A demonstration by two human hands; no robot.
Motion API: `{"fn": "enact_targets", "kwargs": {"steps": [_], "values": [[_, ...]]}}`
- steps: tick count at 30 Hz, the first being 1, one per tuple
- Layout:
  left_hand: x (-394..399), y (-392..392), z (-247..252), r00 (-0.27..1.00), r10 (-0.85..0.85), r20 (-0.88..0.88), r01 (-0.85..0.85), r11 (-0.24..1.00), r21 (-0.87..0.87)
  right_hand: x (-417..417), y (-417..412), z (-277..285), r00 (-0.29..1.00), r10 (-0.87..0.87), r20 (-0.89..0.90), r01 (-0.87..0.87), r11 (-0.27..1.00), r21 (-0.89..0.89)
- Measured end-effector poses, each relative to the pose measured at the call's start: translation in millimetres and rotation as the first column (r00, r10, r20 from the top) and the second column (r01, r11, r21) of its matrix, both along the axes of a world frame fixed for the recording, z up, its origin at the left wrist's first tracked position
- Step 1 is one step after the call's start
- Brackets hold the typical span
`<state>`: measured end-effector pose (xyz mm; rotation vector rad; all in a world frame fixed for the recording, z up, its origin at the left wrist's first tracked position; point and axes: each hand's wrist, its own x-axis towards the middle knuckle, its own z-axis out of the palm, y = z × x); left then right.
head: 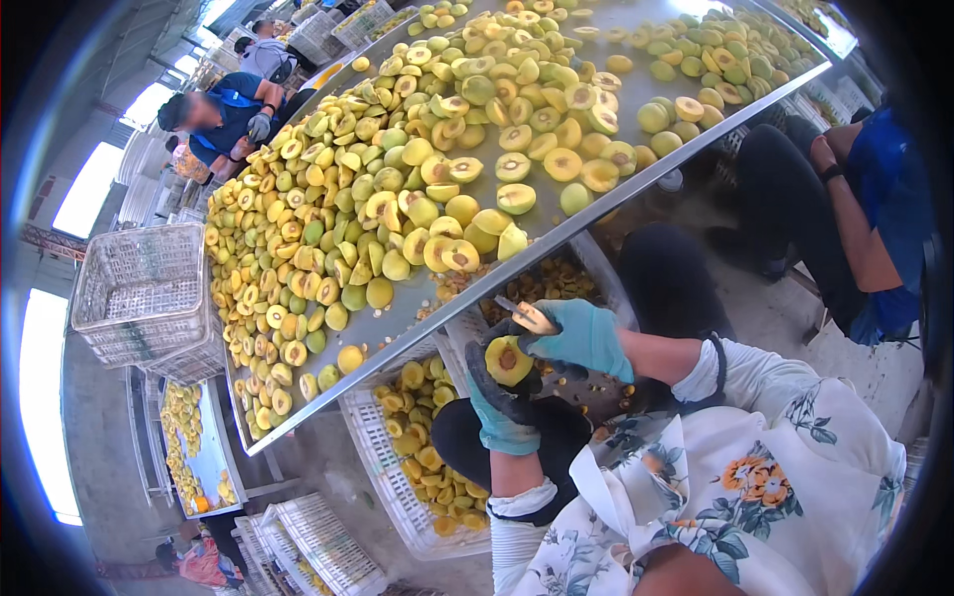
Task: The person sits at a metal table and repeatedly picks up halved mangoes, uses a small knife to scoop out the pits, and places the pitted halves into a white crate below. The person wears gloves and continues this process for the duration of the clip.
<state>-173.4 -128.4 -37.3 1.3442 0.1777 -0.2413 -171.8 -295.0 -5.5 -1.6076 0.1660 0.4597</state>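
My left hand [501, 406], in a teal glove with a dark palm, holds a halved yellow-green fruit [509, 360], its cut face up and its brown centre showing. In the same kind of glove, my right hand [585, 339] grips a small knife [531, 316] with a light wooden handle. A short grey blade points towards the metal table's edge. Both hands are close together above my lap, with the right fingers beside the fruit. Part of the fruit is hidden by the gloves.
Halved fruits [358, 194] are heaped on the metal table [417, 292] ahead. Below its raised edge [358, 378] stand a white crate [373, 454] of fruit halves and a container [607, 276] of brownish scraps. Stacked crates [141, 298] are at left; co-workers sit across [223, 119] and at right [857, 208].
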Motion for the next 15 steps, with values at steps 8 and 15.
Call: {"fn": "enact_targets", "kwargs": {"steps": [8,15], "values": [[8,-16,-59,0.975,0.170,-0.142,-0.186,0.976,-0.109,2,13,-16,0.898,0.331,0.290,-0.059,0.744,-0.666],[22,7,-48,0.976,-0.088,-0.200,-0.050,0.800,-0.597,-18,-2,3,0.887,0.461,-0.020,-0.434,0.820,-0.373]]}}
